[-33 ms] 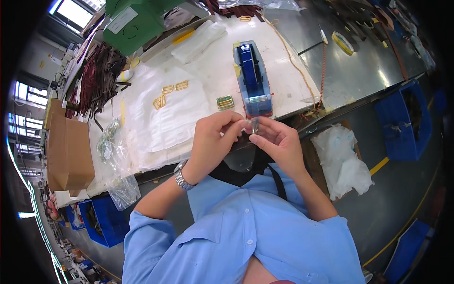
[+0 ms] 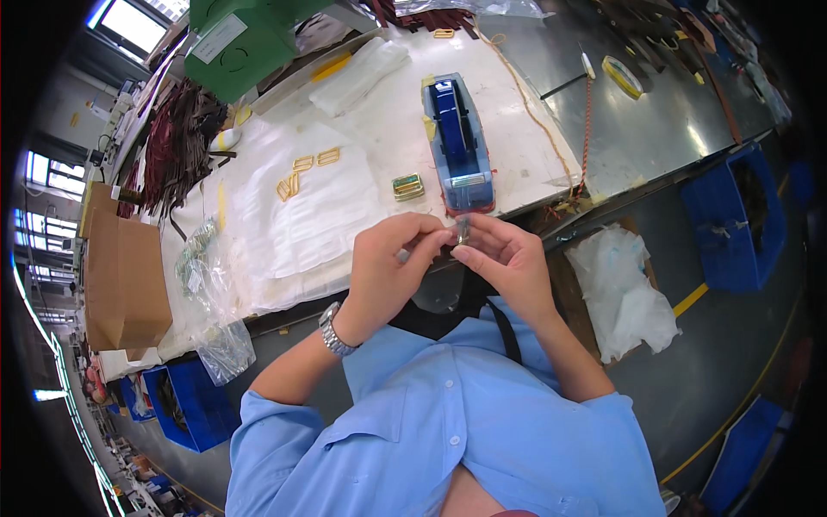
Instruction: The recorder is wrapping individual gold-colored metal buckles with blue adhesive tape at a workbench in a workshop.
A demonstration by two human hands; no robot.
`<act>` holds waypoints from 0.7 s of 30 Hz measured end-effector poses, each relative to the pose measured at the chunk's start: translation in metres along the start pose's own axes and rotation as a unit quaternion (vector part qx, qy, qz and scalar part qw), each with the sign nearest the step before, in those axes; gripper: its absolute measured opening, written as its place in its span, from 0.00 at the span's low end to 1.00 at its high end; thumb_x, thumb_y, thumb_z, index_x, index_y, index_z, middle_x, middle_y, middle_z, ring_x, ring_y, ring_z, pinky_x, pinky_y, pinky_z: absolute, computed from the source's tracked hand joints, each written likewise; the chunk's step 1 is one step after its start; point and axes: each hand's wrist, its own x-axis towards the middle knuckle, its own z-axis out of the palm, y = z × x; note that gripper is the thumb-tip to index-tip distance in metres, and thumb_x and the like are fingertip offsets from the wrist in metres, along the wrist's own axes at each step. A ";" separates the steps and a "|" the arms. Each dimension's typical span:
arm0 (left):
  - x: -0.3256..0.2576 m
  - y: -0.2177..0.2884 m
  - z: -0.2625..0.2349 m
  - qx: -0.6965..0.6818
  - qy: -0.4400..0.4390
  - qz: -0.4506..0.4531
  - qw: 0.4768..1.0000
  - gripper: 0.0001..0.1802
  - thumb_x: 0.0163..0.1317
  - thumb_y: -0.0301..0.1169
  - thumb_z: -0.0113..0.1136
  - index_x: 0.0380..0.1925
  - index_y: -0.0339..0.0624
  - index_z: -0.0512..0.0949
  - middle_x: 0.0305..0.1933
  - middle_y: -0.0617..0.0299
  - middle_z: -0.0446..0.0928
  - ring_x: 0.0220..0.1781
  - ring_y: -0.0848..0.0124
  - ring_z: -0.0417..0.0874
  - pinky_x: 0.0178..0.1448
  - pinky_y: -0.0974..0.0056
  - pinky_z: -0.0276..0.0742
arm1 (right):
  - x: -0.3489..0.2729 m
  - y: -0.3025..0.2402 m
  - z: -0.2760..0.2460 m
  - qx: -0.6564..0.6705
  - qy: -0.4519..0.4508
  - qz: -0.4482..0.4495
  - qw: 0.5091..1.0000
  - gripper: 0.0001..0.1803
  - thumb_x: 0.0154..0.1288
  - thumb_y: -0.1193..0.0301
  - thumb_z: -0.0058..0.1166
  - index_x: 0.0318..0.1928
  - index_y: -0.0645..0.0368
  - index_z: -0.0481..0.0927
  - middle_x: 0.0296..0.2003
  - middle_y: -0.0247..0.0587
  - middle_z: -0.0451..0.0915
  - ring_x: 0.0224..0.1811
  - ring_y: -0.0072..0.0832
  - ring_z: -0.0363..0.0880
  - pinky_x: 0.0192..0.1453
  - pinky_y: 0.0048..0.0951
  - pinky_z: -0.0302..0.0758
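Just in front of the bench's near edge, my right hand (image 2: 510, 256) pinches a small shiny metal piece (image 2: 463, 231) between thumb and fingers. My left hand (image 2: 394, 258) is closed beside it, thumb and forefinger pressed together close to the piece. What those fingertips hold, if anything, is too small to make out. Directly beyond the hands stands a blue tape dispenser (image 2: 461, 142). Left of the dispenser lies a stack of metal buckles (image 2: 408, 187) with green on top. Several gold buckles (image 2: 304, 162) rest farther left on a white sheet (image 2: 323, 215).
At the left, a cardboard box (image 2: 129, 280) stands by a clear plastic bag (image 2: 220, 319) hanging over the bench edge. Dark red strips (image 2: 177, 138) and a green box (image 2: 250, 52) lie farther back. A blue bin (image 2: 732, 224) and white plastic (image 2: 624, 293) are at the right.
My left hand has shifted slightly down and to the left at the wrist. The right hand keeps its pinch on the metal piece, almost unmoved.
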 end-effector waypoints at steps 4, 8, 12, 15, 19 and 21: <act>-0.030 -0.010 0.025 0.060 0.074 0.137 0.986 0.10 0.65 0.17 0.73 0.45 0.35 0.88 0.39 0.53 0.88 0.35 0.66 0.89 0.41 0.63 0.84 | -0.003 0.000 0.004 0.079 0.005 0.032 0.996 0.27 0.77 0.77 0.68 0.71 0.76 0.77 0.60 0.52 0.89 0.63 0.27 0.87 0.68 0.29 0.84; -0.022 -0.024 0.045 0.071 0.121 0.207 0.968 0.11 0.63 0.16 0.73 0.45 0.36 0.88 0.37 0.52 0.87 0.35 0.62 0.88 0.39 0.62 0.83 | -0.003 0.000 0.007 0.067 0.036 0.026 0.997 0.26 0.77 0.76 0.68 0.70 0.75 0.78 0.58 0.51 0.90 0.60 0.26 0.88 0.66 0.27 0.85; -0.014 -0.027 0.045 0.107 0.098 0.188 0.971 0.10 0.67 0.20 0.72 0.47 0.35 0.87 0.37 0.53 0.88 0.35 0.57 0.89 0.39 0.58 0.83 | 0.006 -0.002 0.001 0.048 0.053 0.037 0.997 0.24 0.81 0.72 0.65 0.68 0.75 0.80 0.50 0.48 0.92 0.52 0.24 0.90 0.60 0.26 0.87; -0.004 -0.022 0.046 0.044 0.085 0.104 0.990 0.06 0.71 0.21 0.70 0.46 0.33 0.88 0.35 0.54 0.88 0.31 0.63 0.89 0.36 0.62 0.84 | 0.015 0.001 -0.004 0.059 0.051 0.055 0.995 0.23 0.83 0.70 0.63 0.68 0.75 0.80 0.48 0.46 0.92 0.49 0.23 0.91 0.57 0.26 0.89; 0.013 -0.006 0.035 -0.061 0.039 -0.013 0.997 0.08 0.77 0.25 0.67 0.43 0.29 0.89 0.31 0.59 0.88 0.29 0.75 0.88 0.35 0.70 0.84 | 0.016 0.008 -0.009 0.095 0.059 0.052 0.992 0.22 0.82 0.71 0.63 0.67 0.74 0.81 0.52 0.47 0.91 0.49 0.24 0.91 0.58 0.27 0.89; 0.018 -0.002 0.032 -0.086 0.011 -0.045 0.995 0.08 0.78 0.25 0.66 0.43 0.28 0.89 0.30 0.60 0.88 0.28 0.75 0.88 0.34 0.69 0.84 | 0.015 0.007 -0.009 0.061 0.055 0.032 0.996 0.22 0.81 0.71 0.64 0.67 0.74 0.81 0.53 0.47 0.91 0.50 0.24 0.91 0.59 0.27 0.88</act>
